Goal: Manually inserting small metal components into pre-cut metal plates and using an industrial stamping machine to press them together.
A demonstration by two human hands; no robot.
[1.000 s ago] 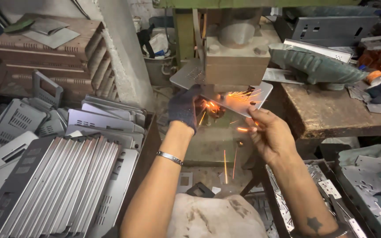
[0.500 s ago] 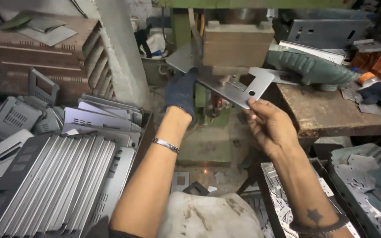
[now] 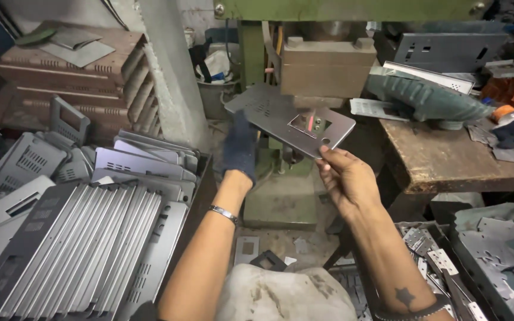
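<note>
Held panel: the flat grey sheet-metal plate (image 3: 287,119) is dull silver-grey, with rows of small dark slots near its far end and a rectangular cut-out showing a red glint.
Left hand: the left hand (image 3: 240,148) wears a dark navy fabric glove; a thin silver bracelet (image 3: 223,213) circles the wrist.
Right hand: the right hand (image 3: 346,181) is bare — a small dark star tattoo (image 3: 404,295) marks the forearm.
Machine: the green-painted metal press frame (image 3: 352,9) carries a tan-brown block (image 3: 327,66).
Stacked parts: the ribbed pale-grey metal panels (image 3: 90,238) show parallel stripes of light and shadow.
Bench: the worn brown wooden table (image 3: 465,163) is scuffed — darker stains mottle it.
</note>
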